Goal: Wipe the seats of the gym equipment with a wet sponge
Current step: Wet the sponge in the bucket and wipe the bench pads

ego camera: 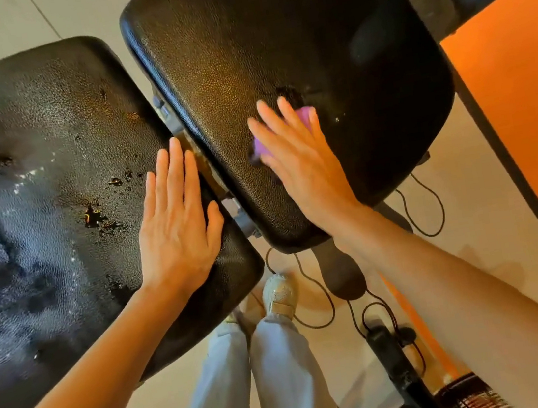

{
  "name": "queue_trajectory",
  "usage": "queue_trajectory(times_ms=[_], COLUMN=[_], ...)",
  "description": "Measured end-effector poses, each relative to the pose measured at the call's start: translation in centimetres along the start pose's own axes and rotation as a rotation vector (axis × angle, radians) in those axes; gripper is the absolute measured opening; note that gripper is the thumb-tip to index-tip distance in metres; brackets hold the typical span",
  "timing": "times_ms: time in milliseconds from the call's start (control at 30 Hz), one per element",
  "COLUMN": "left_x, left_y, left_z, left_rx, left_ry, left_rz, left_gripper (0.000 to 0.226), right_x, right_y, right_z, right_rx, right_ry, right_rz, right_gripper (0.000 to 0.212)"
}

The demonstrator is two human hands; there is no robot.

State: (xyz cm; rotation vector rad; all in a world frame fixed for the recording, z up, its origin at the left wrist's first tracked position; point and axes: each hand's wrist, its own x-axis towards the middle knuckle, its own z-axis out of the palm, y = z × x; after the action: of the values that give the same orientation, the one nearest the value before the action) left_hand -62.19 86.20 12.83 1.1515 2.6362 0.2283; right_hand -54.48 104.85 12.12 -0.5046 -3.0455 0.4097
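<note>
The right hand lies flat, fingers straight and a bit spread, pressing a purple sponge on the right seat pad. The sponge peeks out past the fingertips; its long way cannot be told. The left hand rests flat, fingers together, on the wet left seat pad. Below are a pale floor, black cables and an orange wall.

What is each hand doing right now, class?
Left hand: open, flat on the left pad, holding nothing.
Right hand: open, fingers straight, pressing the sponge onto the right pad.
</note>
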Motion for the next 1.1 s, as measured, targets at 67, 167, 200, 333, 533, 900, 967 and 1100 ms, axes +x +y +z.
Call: queue_trajectory(times_ms=[67,167,200,333,533,900,967,1100], left_x=[0.0,0.1,0.2,0.2,0.3,0.1,0.2,0.1], left_y=[0.1,0.9,1.2,1.6,1.5,1.5,1.6,1.6], left_z=[0.0,0.1,0.2,0.6,1.1,0.8,0.8,0.7], left_rx=[-0.006,-0.043,-0.046,0.002,0.047,0.031,0.029,0.022], left_ry=[0.0,0.007,0.002,0.008,0.019,0.005,0.007,-0.003], left_rz=[-0.009,-0.015,-0.016,-0.028,-0.029,-0.041,-0.037,-0.048], left_gripper=[0.068,0.068,0.067,0.067,0.067,0.067,0.067,0.067], right_x=[2.1,-3.6,-6.6,-6.0,4.8,4.6,1.1,-10.1], right_y=[0.3,-0.2,-0.6,0.3,2.3,3.9,3.4,1.5], right_z=[0.1,-0.2,-0.5,-0.5,0.1,-0.5,-0.8,-1.8], right_rx=[0.047,0.126,0.13,0.094,0.082,0.083,0.152,0.192], right_ry=[0.036,0.054,0.048,0.029,0.098,0.089,0.076,0.025], right_rz=[0.05,0.073,0.081,0.036,0.112,0.216,0.198,0.11], right_gripper=[0.045,0.044,0.043,0.042,0.043,0.043,0.046,0.043])
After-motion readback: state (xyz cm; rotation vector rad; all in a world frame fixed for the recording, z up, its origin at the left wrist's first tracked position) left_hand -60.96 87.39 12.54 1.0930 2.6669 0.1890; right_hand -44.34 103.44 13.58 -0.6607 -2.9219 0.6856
